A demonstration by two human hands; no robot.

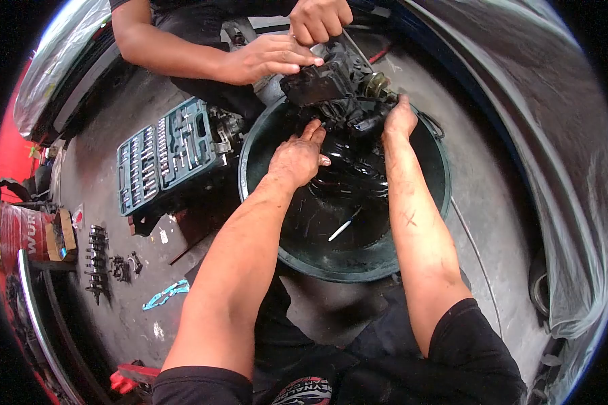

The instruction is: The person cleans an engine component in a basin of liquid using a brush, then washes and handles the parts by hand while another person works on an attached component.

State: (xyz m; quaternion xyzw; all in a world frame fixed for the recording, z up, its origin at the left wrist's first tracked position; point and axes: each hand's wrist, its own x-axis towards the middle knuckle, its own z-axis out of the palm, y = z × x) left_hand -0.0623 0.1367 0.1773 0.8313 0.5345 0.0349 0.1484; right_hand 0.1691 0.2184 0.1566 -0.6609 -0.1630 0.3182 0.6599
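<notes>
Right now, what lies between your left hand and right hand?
The black engine part, seen in the head view. It fills the stretch from left hand to right hand, over the tub.

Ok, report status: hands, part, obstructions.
Left hand and right hand at the black assembly. Assembly at the round tub. Co-worker's hands crowding its far end.

Black shirt [398,378], short sleeves. Chest logo [307,391] partly cut off: pale lettering, "REYNAL" and "CAR" legible, red detail. X-shaped mark [411,217] on right forearm [417,233]. Left hand [297,160], right hand [401,121]: bare, grimy.
</notes>
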